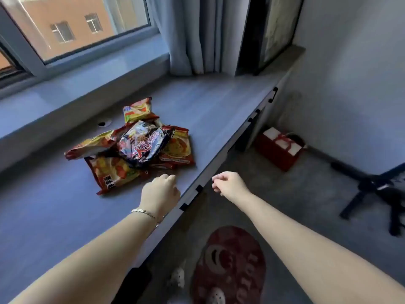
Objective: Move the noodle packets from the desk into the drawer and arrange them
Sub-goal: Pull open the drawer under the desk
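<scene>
Head view, looking down over a grey desk [54,216] set under a window [72,29]. A pile of noodle packets [135,148] lies on the desktop, roughly mid-desk, a bit back from the front edge. The dark packet [142,143] sits on top of the heap; red-and-yellow packets stick out around it, one at the back [137,110], one to the left [92,145], one at the right [179,148], one at the front [111,172].

Left hand [160,194] is over the desktop just beside the front packet, fingers curled loosely inward, holding nothing; can't tell if the knuckles touch the packet. A thin bracelet [144,212] sits on that wrist.

Right hand [230,185] is out past the desk's front edge, in the air above the floor, fingers curled in with the tips close together, empty. It is near the black handle [192,198] on the desk front, not touching it. The drawer front there looks closed. More black handles [272,94] run further along the same front edge.

Curtain [192,34] hangs at the back of the desk. On the floor: a red bag [278,148] by the wall, a red mat [230,266] below the hands, and a dark chair base [377,194] at right. A small round hole [104,123] in the desktop lies behind the pile.
</scene>
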